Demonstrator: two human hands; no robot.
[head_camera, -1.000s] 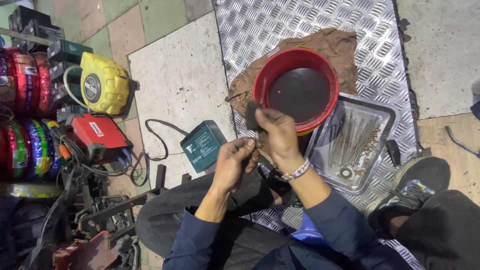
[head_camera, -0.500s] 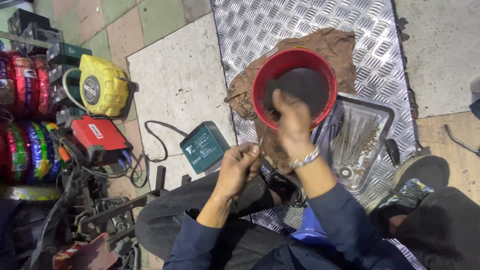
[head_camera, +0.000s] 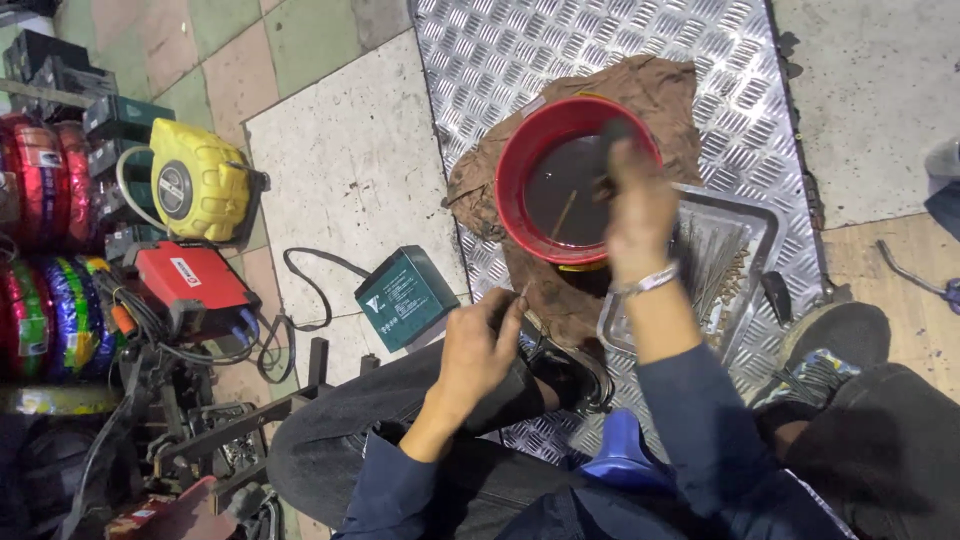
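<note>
My right hand (head_camera: 638, 205) reaches out over a red bowl (head_camera: 512, 190) of dark liquid. It is blurred, and its fingers are closed on a small dark object at the bowl's far rim. A thin stick lies in the liquid. My left hand (head_camera: 478, 352) stays near my knee, its fingers pinched on a small thin metal piece. The bowl stands on a brown rag (head_camera: 660, 88). Right of the bowl, partly under my right forearm, sits a clear plastic tray (head_camera: 752, 228) with several thin metal parts.
Rag, bowl and tray rest on a ribbed metal plate (head_camera: 500, 60). A green box-shaped battery (head_camera: 405, 297) with a black cable lies on the tiles to the left. Further left are a yellow reel (head_camera: 195, 185), a red device (head_camera: 190, 280) and coloured tyres (head_camera: 30, 190). My shoe (head_camera: 835, 350) is at the right.
My right hand has left my left hand and moved up and right, out over the red bowl. My left hand has barely moved.
</note>
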